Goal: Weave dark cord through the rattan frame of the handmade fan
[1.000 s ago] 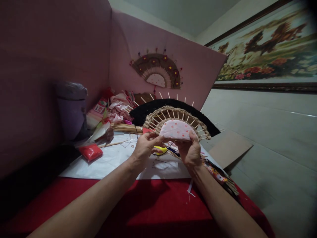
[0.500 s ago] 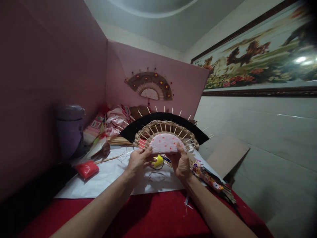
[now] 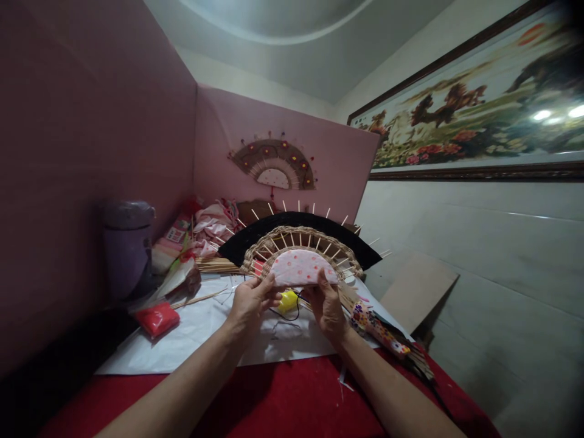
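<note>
Both hands hold up a fan-shaped piece (image 3: 303, 268) by its lower edge. Its base is a white half-round with pink dots, ringed by woven tan cord; a black band arches above, with thin sticks poking out past it. My left hand (image 3: 250, 302) grips the lower left corner, thumb on the front. My right hand (image 3: 329, 306) pinches the lower edge at the right, its thumb on the dotted face. Behind and below the hands, a yellow packet (image 3: 288, 302) and a dark cord lie on the white sheet (image 3: 205, 331).
A finished-looking fan (image 3: 276, 164) hangs on the pink panel. Left stand a purple bottle (image 3: 129, 249), a red packet (image 3: 157, 319) and pink cloth (image 3: 213, 225). Patterned material (image 3: 378, 328) lies at right on the red tablecloth (image 3: 292, 401).
The view has tilted up slightly. The held fan and both hands appear a little lower and further left in the picture; the grip looks the same.
</note>
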The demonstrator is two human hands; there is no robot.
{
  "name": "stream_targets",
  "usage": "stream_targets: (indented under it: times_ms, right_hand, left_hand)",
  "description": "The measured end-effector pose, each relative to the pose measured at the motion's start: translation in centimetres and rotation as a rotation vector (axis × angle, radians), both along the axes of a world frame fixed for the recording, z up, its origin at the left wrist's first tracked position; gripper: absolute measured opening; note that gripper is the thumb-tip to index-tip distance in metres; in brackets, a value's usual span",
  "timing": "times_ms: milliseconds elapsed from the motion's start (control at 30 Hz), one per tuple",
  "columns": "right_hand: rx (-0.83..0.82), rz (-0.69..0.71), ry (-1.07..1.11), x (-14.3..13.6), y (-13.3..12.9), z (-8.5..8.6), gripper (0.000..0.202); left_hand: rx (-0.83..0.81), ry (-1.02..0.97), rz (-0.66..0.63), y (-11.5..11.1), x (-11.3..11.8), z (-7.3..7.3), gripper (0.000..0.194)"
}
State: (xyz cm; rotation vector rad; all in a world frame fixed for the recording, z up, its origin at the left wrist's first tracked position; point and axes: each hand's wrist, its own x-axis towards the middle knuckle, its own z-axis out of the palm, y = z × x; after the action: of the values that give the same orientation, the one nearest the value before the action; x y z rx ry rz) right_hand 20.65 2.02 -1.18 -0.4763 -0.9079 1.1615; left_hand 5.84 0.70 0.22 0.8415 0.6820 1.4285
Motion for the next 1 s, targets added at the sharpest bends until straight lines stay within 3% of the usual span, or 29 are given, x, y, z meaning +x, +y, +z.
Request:
stream_targets:
  times_ms: [333,1000]
  right_hand:
    - [-0.077,-0.003,-0.085,-0.19,-0.31,-0.21,0.029]
    - [-0.028,0.080,-0.030,-0.10,-0.42,0.04,0.016]
  left_hand:
    - [0.006,-0.060,-0.006,0.19,0.06,-0.12,0.020]
    - [0.037,0.007,0.015,-0.11,0.24,-0.06,0.025]
